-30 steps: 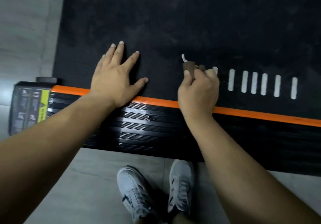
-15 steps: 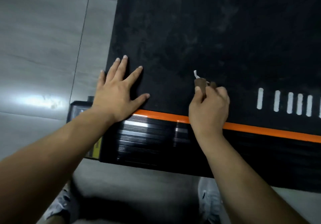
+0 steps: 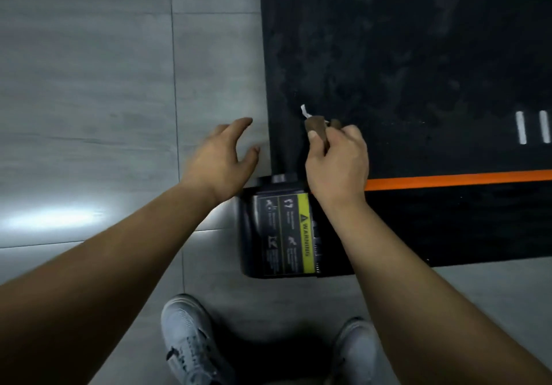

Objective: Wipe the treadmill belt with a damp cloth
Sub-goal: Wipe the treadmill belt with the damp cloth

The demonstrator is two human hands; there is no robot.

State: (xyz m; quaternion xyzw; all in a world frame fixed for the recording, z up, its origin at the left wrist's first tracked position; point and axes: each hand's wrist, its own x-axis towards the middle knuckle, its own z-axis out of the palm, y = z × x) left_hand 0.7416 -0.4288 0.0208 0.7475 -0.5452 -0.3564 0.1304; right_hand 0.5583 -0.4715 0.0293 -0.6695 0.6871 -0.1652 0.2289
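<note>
Here the right hand point(image 3: 337, 160) clutches a bunched brown cloth point(image 3: 317, 126) on the black treadmill belt point(image 3: 403, 56); the left hand point(image 3: 222, 160) hovers, fingers apart.

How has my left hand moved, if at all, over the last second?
Yes. The left hand has left the treadmill belt, moving leftward past its end edge; it is now over the grey floor.

Bare forearms point(image 3: 119, 250), and on the feet pale grey lace-up sneakers point(image 3: 191, 343)
</note>
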